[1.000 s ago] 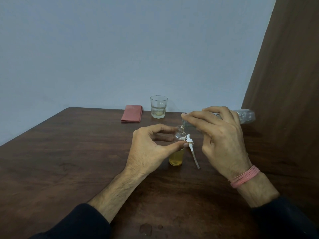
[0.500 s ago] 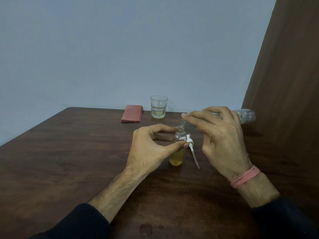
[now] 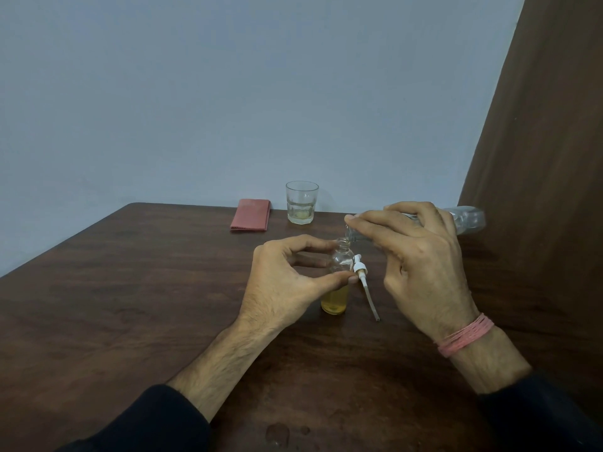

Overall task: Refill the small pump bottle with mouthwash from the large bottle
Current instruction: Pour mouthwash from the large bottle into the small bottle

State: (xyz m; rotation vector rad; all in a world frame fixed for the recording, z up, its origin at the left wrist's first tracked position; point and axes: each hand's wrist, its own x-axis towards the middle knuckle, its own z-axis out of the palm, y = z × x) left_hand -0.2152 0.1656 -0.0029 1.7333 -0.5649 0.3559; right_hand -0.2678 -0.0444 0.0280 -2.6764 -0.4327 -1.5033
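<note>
The small pump bottle (image 3: 336, 288) — upright near the table's (image 3: 130, 288) centre — is being pinched by the left hand (image 3: 287, 285). The large bottle (image 3: 466, 220) is being gripped by the right hand (image 3: 421, 265), tipped sideways, mouth at the small bottle's neck.

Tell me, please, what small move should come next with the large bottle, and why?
Probably keep the large bottle tipped and pour slowly. Its mouth sits right at the open neck of the small bottle, which shows yellow liquid only in its lower part. The left hand steadies the small bottle, the right hand holds the large one, and the pump head lies on the table.
</note>
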